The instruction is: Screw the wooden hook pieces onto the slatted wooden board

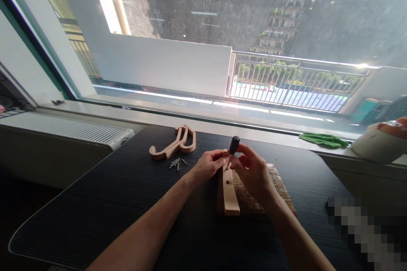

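Observation:
A screwdriver with a black handle is pinched in my right hand, its shaft pointing down at a pale wooden piece. That piece lies along the left side of a brown woven-looking block and has a round dark hole in it. My left hand is closed at the far end of the wooden piece, thumb and fingers pressed against it near the screwdriver's shaft. Whether a screw sits under the tip is too small to tell.
Several loose screws lie on the black table, left of my hands. Behind them rest curved wooden hook-like parts. A green cloth and a pale pot stand on the windowsill; a radiator is at left.

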`<state>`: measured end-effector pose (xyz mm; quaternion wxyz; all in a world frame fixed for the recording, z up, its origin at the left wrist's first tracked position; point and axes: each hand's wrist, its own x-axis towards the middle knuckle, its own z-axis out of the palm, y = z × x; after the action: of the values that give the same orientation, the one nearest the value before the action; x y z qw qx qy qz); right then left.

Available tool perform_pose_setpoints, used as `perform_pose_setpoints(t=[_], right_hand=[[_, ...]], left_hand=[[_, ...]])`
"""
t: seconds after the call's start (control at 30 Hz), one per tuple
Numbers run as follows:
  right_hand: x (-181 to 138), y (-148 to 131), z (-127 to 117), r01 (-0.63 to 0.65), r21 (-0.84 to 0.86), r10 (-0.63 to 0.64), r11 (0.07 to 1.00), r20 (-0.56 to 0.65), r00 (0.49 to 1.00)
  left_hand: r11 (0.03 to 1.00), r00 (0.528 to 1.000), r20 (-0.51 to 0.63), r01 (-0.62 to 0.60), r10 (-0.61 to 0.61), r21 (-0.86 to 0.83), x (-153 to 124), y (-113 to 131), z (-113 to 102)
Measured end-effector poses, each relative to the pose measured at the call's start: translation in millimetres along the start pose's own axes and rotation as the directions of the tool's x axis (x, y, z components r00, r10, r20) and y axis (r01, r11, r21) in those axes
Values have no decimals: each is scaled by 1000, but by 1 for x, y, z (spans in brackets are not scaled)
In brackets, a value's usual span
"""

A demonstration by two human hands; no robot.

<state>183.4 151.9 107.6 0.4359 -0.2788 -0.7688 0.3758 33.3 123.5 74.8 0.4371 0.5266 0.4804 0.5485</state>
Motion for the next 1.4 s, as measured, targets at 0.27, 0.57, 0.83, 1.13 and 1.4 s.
perform_pose_setpoints(t=[0.27,0.57,0.83,1.13,1.4], right_hand=[[0,2,1,46,55,-49,997,58,997],[1,5,1,53,1,-53,999,32,998],[1,6,0,57,-73,-56,996,4,998],[0,5,4,5,0,-5,1000,-21,1000],[1,2,1,60,113,-64,992,33,997]], left_hand=[[1000,1000,5,-4,4,1,-1,0,0],[1000,1000,5,7,-6,-10,0,-2,0],[999,999,10,-37,37,26,0,-3,-1],[1000,1000,25,5,-4,-11,1,-7,-2],[1000,999,42,-23,22,19,1,-6,-3]])
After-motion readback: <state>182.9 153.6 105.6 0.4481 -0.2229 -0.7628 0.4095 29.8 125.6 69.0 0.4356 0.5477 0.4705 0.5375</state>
